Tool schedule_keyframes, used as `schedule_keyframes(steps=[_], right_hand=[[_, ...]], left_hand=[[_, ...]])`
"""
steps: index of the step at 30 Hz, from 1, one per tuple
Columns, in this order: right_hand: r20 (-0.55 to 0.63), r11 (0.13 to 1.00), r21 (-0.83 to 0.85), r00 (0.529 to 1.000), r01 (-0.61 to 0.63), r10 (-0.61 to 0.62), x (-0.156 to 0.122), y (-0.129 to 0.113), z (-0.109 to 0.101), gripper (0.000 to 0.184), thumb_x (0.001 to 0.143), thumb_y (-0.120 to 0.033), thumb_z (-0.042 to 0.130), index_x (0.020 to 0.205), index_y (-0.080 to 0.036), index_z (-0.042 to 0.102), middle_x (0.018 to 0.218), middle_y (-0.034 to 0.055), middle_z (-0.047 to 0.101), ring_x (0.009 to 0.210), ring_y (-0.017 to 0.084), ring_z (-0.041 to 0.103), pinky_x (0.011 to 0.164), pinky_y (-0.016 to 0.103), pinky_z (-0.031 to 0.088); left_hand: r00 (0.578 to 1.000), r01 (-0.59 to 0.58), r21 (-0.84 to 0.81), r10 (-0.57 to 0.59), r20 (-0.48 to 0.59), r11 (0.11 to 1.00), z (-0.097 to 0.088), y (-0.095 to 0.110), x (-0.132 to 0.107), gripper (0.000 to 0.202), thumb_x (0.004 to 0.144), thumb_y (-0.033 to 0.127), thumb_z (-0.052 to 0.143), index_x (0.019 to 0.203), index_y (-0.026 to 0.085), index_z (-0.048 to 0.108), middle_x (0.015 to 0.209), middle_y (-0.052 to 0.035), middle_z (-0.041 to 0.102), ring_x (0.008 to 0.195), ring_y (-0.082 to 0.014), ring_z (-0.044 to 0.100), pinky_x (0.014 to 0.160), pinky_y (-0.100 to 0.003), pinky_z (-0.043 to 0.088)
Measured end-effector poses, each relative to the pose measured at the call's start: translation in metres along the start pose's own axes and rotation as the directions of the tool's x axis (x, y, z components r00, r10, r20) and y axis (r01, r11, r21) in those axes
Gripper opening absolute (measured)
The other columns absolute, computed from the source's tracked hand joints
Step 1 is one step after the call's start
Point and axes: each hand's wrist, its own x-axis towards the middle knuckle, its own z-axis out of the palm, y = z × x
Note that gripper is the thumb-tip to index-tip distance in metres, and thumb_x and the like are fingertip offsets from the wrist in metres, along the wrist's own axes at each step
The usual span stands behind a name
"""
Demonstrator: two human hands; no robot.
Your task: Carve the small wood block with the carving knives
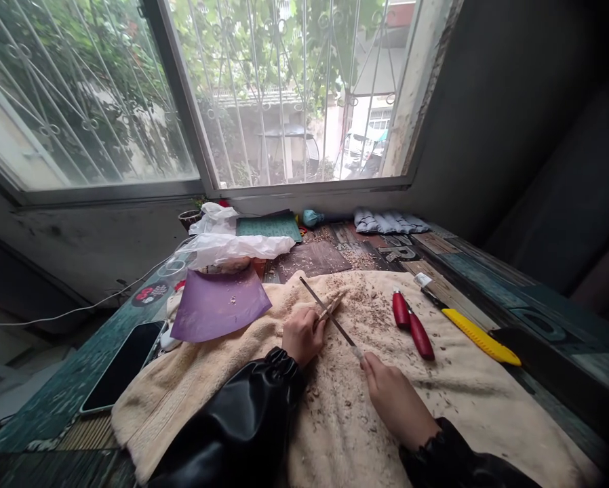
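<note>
My left hand (303,335) is closed around a small piece of wood (331,306) and holds it down near the middle of a beige towel (223,379). In my right hand (393,393) is the pale handle end of a thin, dark file (329,314). The file slants up and to the left and crosses over the wood just beyond my left fingers. From this angle I cannot tell whether it touches the wood. Wood shavings (373,305) lie scattered on the towel around both hands.
To the right lie two red-handled tools (420,335) and a yellow-handled tool (480,335). A purple sheet (220,308) and a phone (124,366) are on the left. Farther back are a white plastic bag (238,249), a green mat (268,227) and a grey padded bundle (390,221) below the window.
</note>
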Motion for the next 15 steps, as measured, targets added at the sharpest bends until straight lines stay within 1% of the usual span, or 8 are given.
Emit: schedule_keyframes(steps=[2, 4, 7, 9, 11, 13, 15], right_hand=[[-0.01, 1.0, -0.012, 1.0, -0.008, 0.008, 0.004, -0.003, -0.001, 0.027, 0.087, -0.023, 0.025, 0.089, -0.019, 0.051, 0.073, 0.0062, 0.061, 0.068, 0.016, 0.056, 0.056, 0.023, 0.028], [-0.019, 1.0, -0.018, 1.0, -0.011, 0.01, 0.016, -0.012, -0.004, 0.027, 0.087, -0.023, 0.026, 0.092, -0.017, 0.052, 0.075, 0.0081, 0.061, 0.069, 0.016, 0.056, 0.056, 0.024, 0.028], [-0.02, 1.0, -0.013, 1.0, -0.008, 0.008, 0.024, -0.022, -0.006, 0.027, 0.087, -0.022, 0.026, 0.089, -0.016, 0.052, 0.076, 0.0088, 0.061, 0.069, 0.016, 0.056, 0.057, 0.023, 0.028], [-0.013, 1.0, -0.007, 1.0, 0.003, -0.003, 0.017, -0.018, -0.005, 0.026, 0.087, -0.021, 0.026, 0.087, -0.017, 0.052, 0.074, 0.0072, 0.061, 0.069, 0.015, 0.056, 0.057, 0.023, 0.028], [-0.005, 1.0, 0.009, 1.0, 0.014, -0.014, 0.005, -0.009, -0.002, 0.026, 0.087, -0.021, 0.025, 0.085, -0.018, 0.051, 0.072, 0.0052, 0.061, 0.067, 0.014, 0.055, 0.057, 0.023, 0.028], [-0.003, 1.0, 0.001, 1.0, -0.011, 0.011, -0.001, -0.003, 0.0, 0.027, 0.087, -0.022, 0.024, 0.085, -0.019, 0.051, 0.07, 0.0049, 0.06, 0.067, 0.015, 0.055, 0.056, 0.023, 0.028], [-0.003, 0.999, -0.018, 0.999, -0.032, 0.032, 0.004, -0.005, 0.0, 0.027, 0.087, -0.022, 0.024, 0.088, -0.019, 0.051, 0.071, 0.0059, 0.06, 0.067, 0.016, 0.055, 0.055, 0.024, 0.027]], left_hand=[[0.997, -0.066, -0.05, 0.067, 0.029, 0.997, 0.0, -0.001, 0.0, 0.014, 0.078, 0.026, 0.046, 0.067, 0.018, 0.05, 0.069, -0.002, 0.055, 0.064, -0.0122, 0.051, 0.058, -0.023, 0.039], [0.996, -0.076, -0.08, 0.079, 0.042, 0.994, 0.0, -0.001, -0.001, 0.014, 0.078, 0.027, 0.046, 0.068, 0.018, 0.051, 0.069, -0.0018, 0.055, 0.064, -0.0117, 0.051, 0.058, -0.022, 0.039], [1.0, 0.006, -0.045, -0.005, 0.021, 0.999, 0.001, -0.001, -0.001, 0.016, 0.078, 0.028, 0.045, 0.068, 0.018, 0.05, 0.068, -0.0014, 0.055, 0.06, -0.0115, 0.05, 0.055, -0.022, 0.037], [0.999, 0.052, -0.014, -0.052, -0.003, 0.999, 0.001, -0.001, -0.001, 0.016, 0.078, 0.029, 0.045, 0.067, 0.018, 0.05, 0.067, -0.0014, 0.054, 0.059, -0.012, 0.049, 0.054, -0.023, 0.037], [0.999, 0.053, -0.011, -0.053, -0.012, 0.999, 0.0, -0.001, 0.0, 0.016, 0.078, 0.029, 0.045, 0.067, 0.018, 0.05, 0.068, -0.0017, 0.054, 0.06, -0.0125, 0.05, 0.054, -0.024, 0.037], [1.0, 0.0, -0.04, 0.0, 0.008, 0.999, -0.001, -0.001, 0.0, 0.015, 0.078, 0.028, 0.046, 0.067, 0.018, 0.05, 0.068, -0.0022, 0.054, 0.062, -0.0127, 0.05, 0.055, -0.024, 0.038], [0.997, -0.073, -0.076, 0.076, 0.033, 0.994, -0.001, 0.0, 0.0, 0.014, 0.078, 0.026, 0.046, 0.068, 0.018, 0.051, 0.07, -0.0027, 0.055, 0.064, -0.0129, 0.051, 0.057, -0.023, 0.039]])
